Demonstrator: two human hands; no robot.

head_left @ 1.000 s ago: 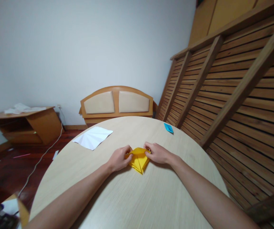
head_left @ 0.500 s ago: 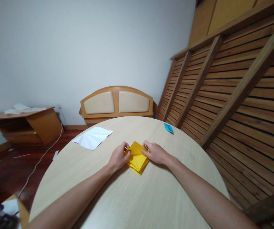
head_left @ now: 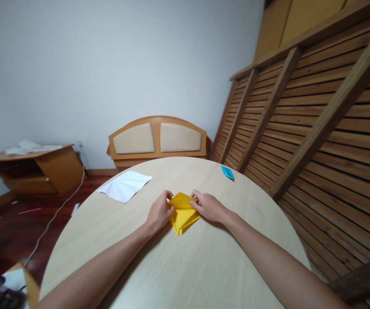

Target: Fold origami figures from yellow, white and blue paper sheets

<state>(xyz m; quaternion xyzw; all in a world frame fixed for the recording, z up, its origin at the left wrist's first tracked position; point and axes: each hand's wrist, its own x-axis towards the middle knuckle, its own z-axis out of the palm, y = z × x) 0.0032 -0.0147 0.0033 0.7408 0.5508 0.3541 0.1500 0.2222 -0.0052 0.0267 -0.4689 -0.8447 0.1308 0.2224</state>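
A yellow folded paper (head_left: 181, 214), layered into a diamond-like shape, is held over the middle of the round table (head_left: 185, 266). On its left corner my left hand (head_left: 161, 210) is closed, thumb on the near face. My right hand (head_left: 206, 206) pinches the upper right edge between thumb and curled fingers. The upper flap stands between both hands, and the lower point hangs toward me with its layers slightly parted. Fingers behind the paper are partly hidden.
A creased white paper sheet (head_left: 125, 185) lies at the table's left. Near the far right edge is a small blue folded paper (head_left: 227, 172). A wooden slatted frame (head_left: 300, 141) leans close on the right; a headboard (head_left: 157, 137) stands behind the table.
The yellow paper's lower point has swung to the left and its layers have shifted between my hands. Both hands keep their hold, nearly in the same place.
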